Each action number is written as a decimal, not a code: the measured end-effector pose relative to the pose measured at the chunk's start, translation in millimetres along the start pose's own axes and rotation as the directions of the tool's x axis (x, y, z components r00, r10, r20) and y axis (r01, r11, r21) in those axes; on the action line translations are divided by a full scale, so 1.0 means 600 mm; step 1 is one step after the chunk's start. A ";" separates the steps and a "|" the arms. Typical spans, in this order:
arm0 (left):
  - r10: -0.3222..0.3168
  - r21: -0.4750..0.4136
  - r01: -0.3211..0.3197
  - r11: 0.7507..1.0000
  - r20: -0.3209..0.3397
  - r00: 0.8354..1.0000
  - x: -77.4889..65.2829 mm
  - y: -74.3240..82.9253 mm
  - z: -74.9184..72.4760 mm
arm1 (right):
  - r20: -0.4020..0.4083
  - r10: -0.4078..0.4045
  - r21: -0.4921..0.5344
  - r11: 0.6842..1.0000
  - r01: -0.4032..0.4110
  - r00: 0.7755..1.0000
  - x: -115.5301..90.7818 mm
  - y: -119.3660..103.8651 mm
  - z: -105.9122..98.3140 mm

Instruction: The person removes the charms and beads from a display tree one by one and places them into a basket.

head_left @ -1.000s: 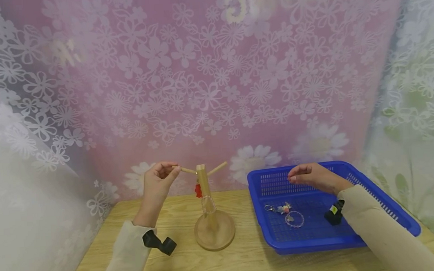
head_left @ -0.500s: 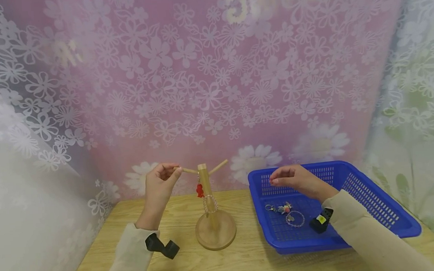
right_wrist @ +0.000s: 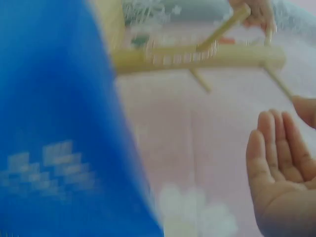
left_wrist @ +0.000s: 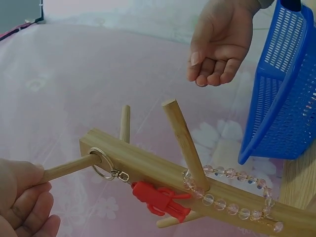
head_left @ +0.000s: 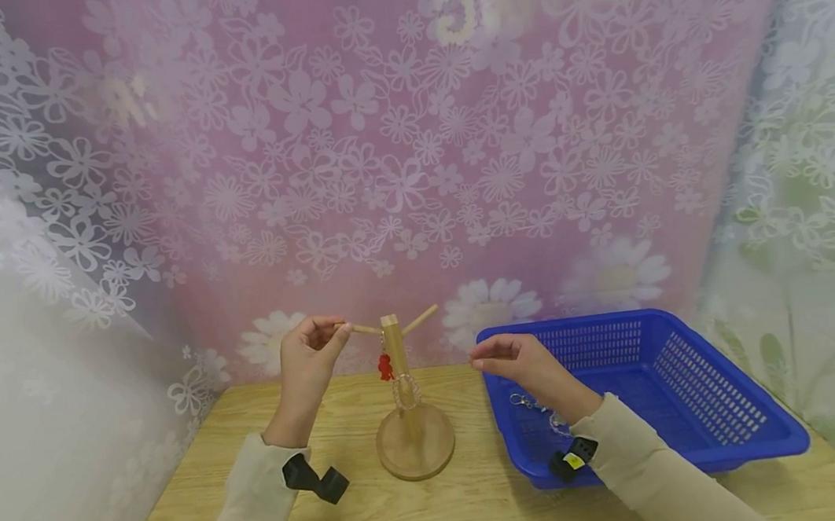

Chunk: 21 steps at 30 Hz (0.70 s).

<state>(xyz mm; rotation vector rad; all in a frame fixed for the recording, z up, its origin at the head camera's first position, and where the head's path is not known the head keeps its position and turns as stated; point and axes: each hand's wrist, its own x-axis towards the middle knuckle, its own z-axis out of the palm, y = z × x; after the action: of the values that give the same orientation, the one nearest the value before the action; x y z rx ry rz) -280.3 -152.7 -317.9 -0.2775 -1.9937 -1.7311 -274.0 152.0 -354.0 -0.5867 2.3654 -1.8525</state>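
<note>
Left of centre, the left hand (head_left: 306,369) pinches a peg (left_wrist: 69,168) of a wooden stand (head_left: 396,348), apparently steadying it; a red charm (head_left: 384,366) hangs on that peg. At centre right, the right hand (head_left: 533,368), fingers (right_wrist: 282,148) relaxed, holds nothing near a blue basket (head_left: 745,424). Next probably calls for settling the charm.
</note>
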 end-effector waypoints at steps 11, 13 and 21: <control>0.001 -0.006 -0.001 1.000 -0.011 1.000 -0.001 -0.002 0.001 | -0.102 0.040 0.097 0.995 -0.031 0.994 0.003 -0.008 0.068; 0.003 -0.007 -0.004 1.000 -0.008 1.000 -0.001 -0.002 0.001 | -0.134 0.051 0.119 0.992 -0.035 0.990 0.003 -0.005 0.079; 0.010 -0.024 -0.010 1.000 -0.001 1.000 0.000 -0.002 0.000 | -0.253 0.052 0.155 0.988 -0.012 0.966 0.003 0.003 0.131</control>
<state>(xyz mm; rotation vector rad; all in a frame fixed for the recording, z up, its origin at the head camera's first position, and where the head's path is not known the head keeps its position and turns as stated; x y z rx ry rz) -280.8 -152.7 -319.1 -0.2946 -1.9687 -1.7501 -253.4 79.6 -376.3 -0.3065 2.3317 -2.1892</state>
